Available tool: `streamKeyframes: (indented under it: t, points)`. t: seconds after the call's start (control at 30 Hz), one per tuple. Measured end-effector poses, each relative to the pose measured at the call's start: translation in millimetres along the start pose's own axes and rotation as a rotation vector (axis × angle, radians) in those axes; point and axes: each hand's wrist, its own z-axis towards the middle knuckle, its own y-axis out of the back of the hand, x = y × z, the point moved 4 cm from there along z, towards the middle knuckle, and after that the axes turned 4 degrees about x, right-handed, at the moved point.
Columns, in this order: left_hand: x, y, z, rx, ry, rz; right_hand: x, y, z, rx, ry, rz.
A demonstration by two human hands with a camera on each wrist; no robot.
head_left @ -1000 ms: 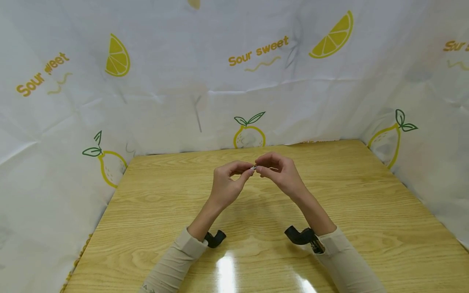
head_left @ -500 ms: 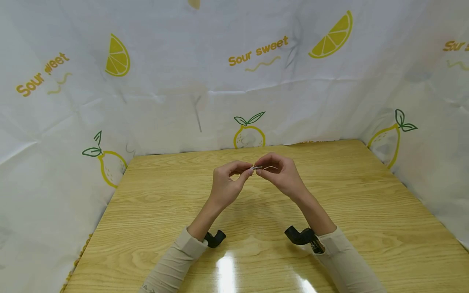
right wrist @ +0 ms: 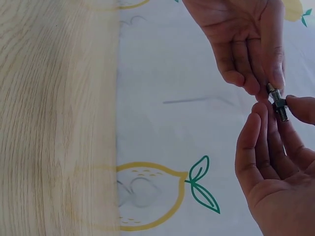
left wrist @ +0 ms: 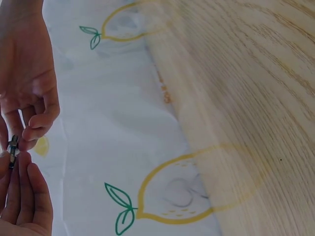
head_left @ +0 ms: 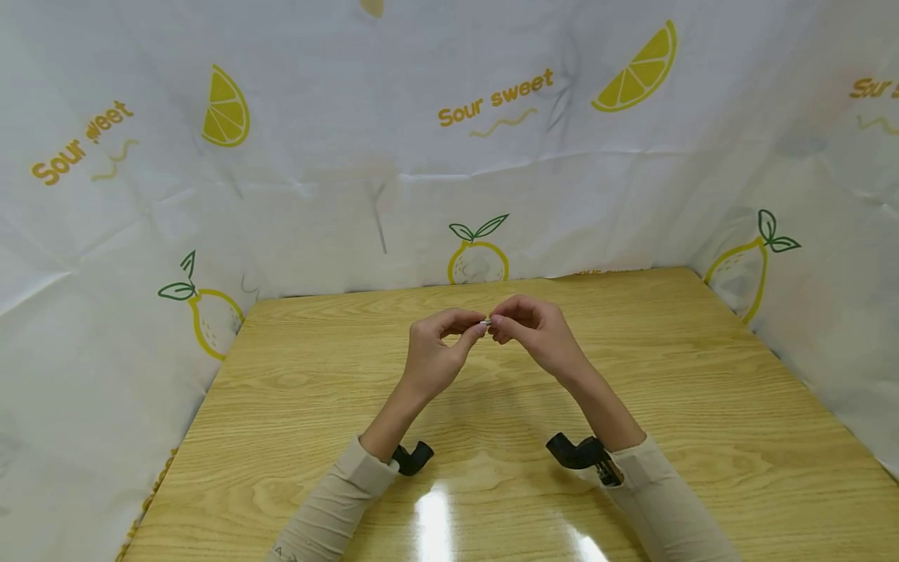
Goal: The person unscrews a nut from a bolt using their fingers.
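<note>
A small metal bolt (head_left: 486,322) with a hex nut round its middle is held level between both hands above the table. Thread shows past the nut (right wrist: 279,103) in the right wrist view. Thumb and fingertips of my left hand (head_left: 437,347) pinch one end of the bolt. From the other side, my right hand (head_left: 541,332) has its thumb pressed to the nut, with the index finger behind. Its other fingers are bent loosely. Fingertips cover parts of the bolt in the head view.
Underneath is a wood-grain table (head_left: 316,406). A white cloth (head_left: 316,218) printed with lemons hangs behind it and along both sides. Black curved mounts (head_left: 576,453) stick out at both wrists.
Half a second ago the right thumb and fingers were apart, baring the bolt's right end. Now they have closed on it, the thumb further forward. The left hand has stayed put.
</note>
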Motion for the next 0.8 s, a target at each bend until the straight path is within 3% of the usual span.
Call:
streamKeyframes:
  t: [0.27, 0.6, 0.8]
  points:
    - [0.7, 0.2, 1.0, -0.006, -0.015, -0.002, 4.6, 0.7, -1.0, -0.039, 0.035, -0.015]
    - [0.8, -0.4, 0.3, -0.003, -0.006, -0.005, 1.4, -0.3, -0.1, 0.017, 0.029, 0.013]
    - [2.2, -0.4, -0.4, -0.005, -0.011, 0.001, 4.8, -1.1, -1.2, -0.003, 0.017, -0.008]
